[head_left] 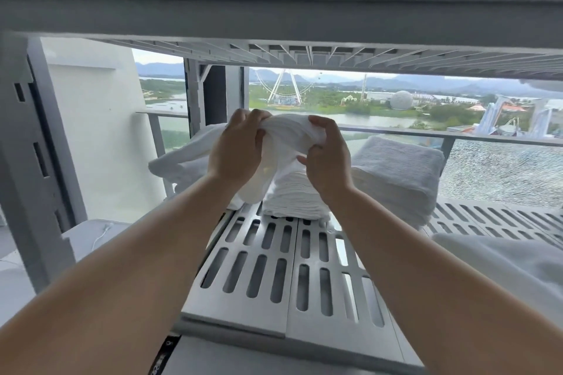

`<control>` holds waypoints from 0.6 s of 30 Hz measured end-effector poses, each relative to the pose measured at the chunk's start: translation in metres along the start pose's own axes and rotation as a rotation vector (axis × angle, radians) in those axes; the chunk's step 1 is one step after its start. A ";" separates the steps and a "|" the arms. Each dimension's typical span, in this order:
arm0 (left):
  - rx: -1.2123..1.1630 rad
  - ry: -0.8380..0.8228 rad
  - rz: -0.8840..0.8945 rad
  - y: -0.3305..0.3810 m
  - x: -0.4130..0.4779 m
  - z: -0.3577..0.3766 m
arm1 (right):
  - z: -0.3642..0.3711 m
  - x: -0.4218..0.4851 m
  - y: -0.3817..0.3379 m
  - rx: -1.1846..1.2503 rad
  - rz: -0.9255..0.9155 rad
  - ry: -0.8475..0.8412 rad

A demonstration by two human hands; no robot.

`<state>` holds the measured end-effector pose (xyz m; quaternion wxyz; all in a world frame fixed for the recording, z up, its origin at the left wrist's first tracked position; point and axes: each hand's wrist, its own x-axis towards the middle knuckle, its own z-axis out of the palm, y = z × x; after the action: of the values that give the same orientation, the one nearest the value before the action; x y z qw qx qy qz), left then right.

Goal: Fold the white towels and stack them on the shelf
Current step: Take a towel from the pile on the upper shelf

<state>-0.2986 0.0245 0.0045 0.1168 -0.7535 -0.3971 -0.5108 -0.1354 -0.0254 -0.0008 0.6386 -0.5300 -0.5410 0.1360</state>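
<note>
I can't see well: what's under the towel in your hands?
A stack of folded white towels sits on the slotted shelf. The held towel and right hand cover the stack's top.

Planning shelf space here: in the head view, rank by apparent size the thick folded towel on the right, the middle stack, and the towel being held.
1. thick folded towel, clearly largest.
2-3. middle stack and held towel look alike; the stack is partly covered, so I won't rank them.

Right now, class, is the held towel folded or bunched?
Bunched: the left hand and right hand grip the towel crumpled, one end drooping.
</note>
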 end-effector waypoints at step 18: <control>0.093 -0.269 -0.047 0.123 -0.132 -0.057 | -0.116 -0.144 -0.009 -0.216 -0.023 -0.077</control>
<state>-0.2708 -0.1531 -0.0556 0.0851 -0.7995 -0.4499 -0.3888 -0.0964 -0.1981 -0.0550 0.5581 -0.5838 -0.5828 0.0901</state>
